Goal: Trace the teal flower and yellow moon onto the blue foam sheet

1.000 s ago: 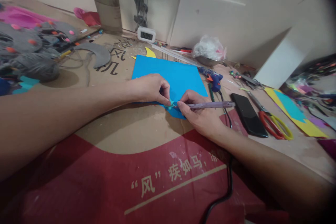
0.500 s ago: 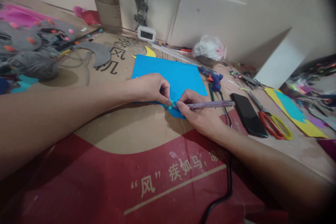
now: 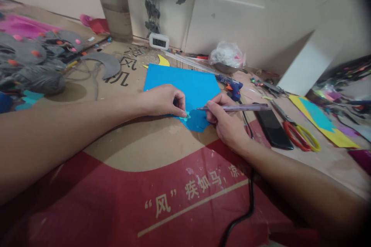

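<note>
A blue sheet (image 3: 185, 79) of paper or felt lies on the cardboard in front of me. On its near edge rests a small light-green cutout (image 3: 187, 115), star- or flower-like in outline. My left hand (image 3: 168, 100) has thumb and fingertips pinched together on that cutout, partly covering it. In my right hand (image 3: 224, 115) is a pen (image 3: 243, 107) with a clear purplish barrel, held in a writing grip. Its tip points left, over the blue sheet and a little apart from the cutout.
Right of the sheet are a glue gun (image 3: 233, 88), a black phone (image 3: 274, 129) and scissors (image 3: 301, 135) with red and yellow handles. A black cable (image 3: 251, 200) runs down the cardboard. A digital clock (image 3: 159, 41) stands behind; grey felt pieces (image 3: 106, 63) and yarn lie left.
My right hand has drawn the pen back to the right, away from the cutout. The left hand still pinches the cutout in nearly the same place. The view has shifted slightly.
</note>
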